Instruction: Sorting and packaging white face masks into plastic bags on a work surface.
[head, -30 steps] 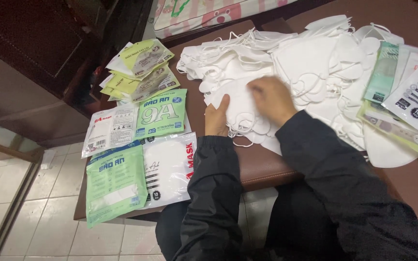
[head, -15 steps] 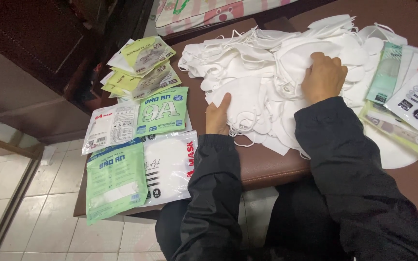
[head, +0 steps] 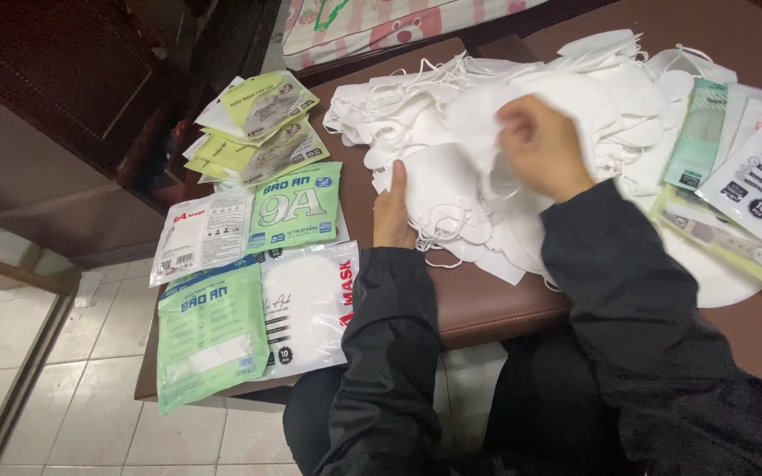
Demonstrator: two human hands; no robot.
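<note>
A: Your left hand (head: pixel 392 211) lies flat at the near edge of the pile of white masks (head: pixel 522 132), fingers straight and released, not gripping. It reads as a hold-down, so the stack doesn't slide off the brown surface (head: pixel 478 304) while the other hand works.

B: And the right hand (head: pixel 541 145)?

A: It's on top of the pile, mid-heap, fingers curled into the loose masks. It's blurred, so I can't tell if you're actually pinching one or just pushing through them. Masks are all on the surface, spread from centre to the far right.

B: Packets?

A: Sorted by kind, it looks like. Green packets (head: pixel 297 204) and white ones lie flat on your left side, near edge; yellow-green packets (head: pixel 257 110) are stacked farther back. Another batch, pale green and white packets (head: pixel 756 176), sits at the right, partly over the masks. That keeps the middle free for the loose pile.

B: Vs. half a sec ago?

A: Your right hand has come back toward centre and nearer you; it was farther right, deeper in the heap. Left hand hasn't moved. Packets are unchanged.
</note>
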